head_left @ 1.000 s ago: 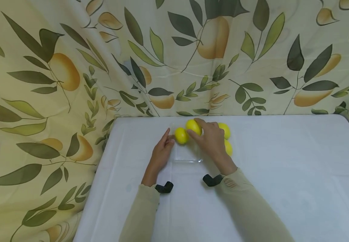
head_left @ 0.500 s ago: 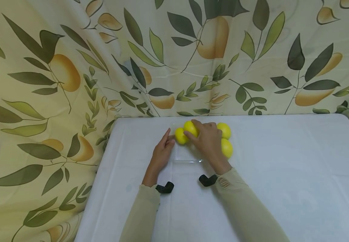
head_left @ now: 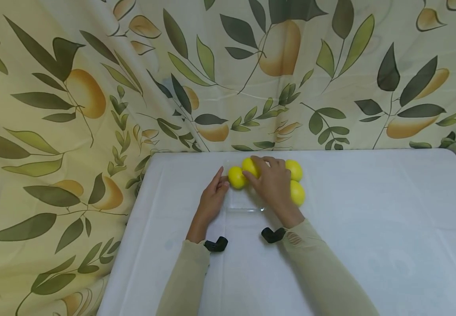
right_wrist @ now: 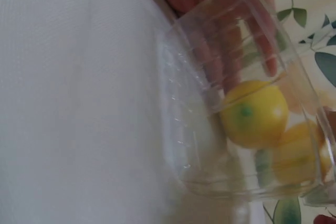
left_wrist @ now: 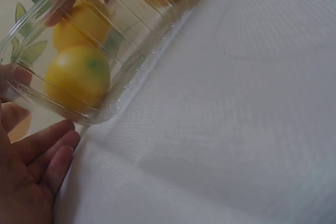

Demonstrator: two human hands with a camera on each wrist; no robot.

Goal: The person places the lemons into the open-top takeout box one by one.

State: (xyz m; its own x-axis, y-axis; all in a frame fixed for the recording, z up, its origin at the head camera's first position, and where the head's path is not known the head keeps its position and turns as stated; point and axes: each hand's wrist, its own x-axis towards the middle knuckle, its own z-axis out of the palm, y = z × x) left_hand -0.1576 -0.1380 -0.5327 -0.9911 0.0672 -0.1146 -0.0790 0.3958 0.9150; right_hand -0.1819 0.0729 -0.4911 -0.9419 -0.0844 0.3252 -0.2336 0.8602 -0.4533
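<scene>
A clear plastic box [head_left: 245, 210] lies near the table's far edge with two lemons inside its outline. My right hand [head_left: 271, 180] reaches over the box from the right and pinches one lemon [head_left: 249, 165] between thumb and fingers. Beside it, on the left, sits another lemon [head_left: 236, 177]. My left hand [head_left: 211, 199] rests against the box's left end, fingers mostly extended. In the left wrist view, a lemon with a green tip [left_wrist: 79, 77] shows through the ribbed wall, the left fingers [left_wrist: 50, 153] close by. The right hand [right_wrist: 205, 3] appears partly behind clear plastic.
Two more lemons, a farther one [head_left: 293, 170] and a nearer one [head_left: 297, 193], lie on the white table [head_left: 370, 219] right of the box. A leaf-and-fruit patterned curtain [head_left: 244, 105] hangs behind and at the left. Black mounts sit at both wrists.
My right hand shifts slightly left with its lemon, then a little back right. More of the two lemons at the right shows. The left hand and the box stay in place.
</scene>
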